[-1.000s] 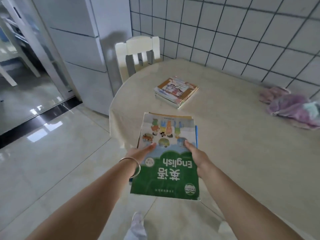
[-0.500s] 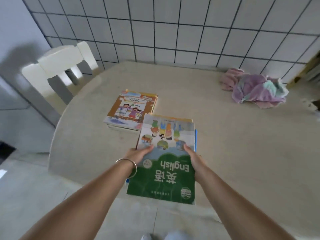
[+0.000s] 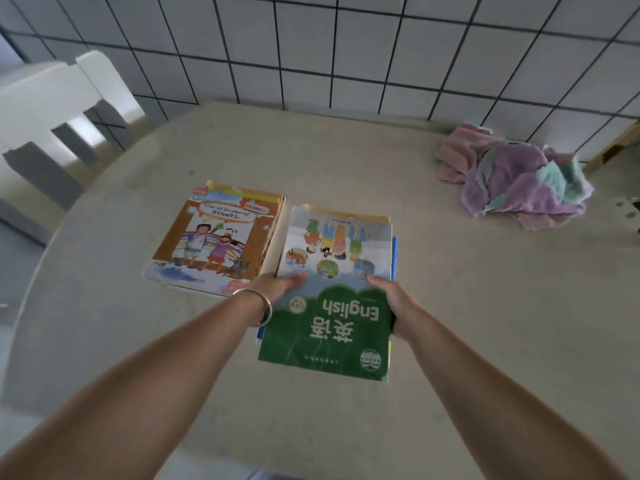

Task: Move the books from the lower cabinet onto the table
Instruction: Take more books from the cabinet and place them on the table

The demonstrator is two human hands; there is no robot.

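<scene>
I hold a stack of books topped by a green "English" textbook (image 3: 332, 299) low over the beige table (image 3: 450, 341). My left hand (image 3: 280, 284) grips its left edge, with a bracelet on that wrist. My right hand (image 3: 391, 299) grips the right edge. Whether the stack rests on the table or hovers just above it I cannot tell. Just to its left lies another stack topped by an orange picture book (image 3: 216, 242), flat on the table, close beside the held stack.
A crumpled pink and purple cloth (image 3: 516, 178) lies at the table's far right. A white chair (image 3: 59, 112) stands at the table's left. A tiled wall (image 3: 346, 50) runs behind the table. The lower cabinet is out of view.
I have come closer and turned toward the table. The held stack has moved forward over the tabletop, ending right beside the orange picture book stack.
</scene>
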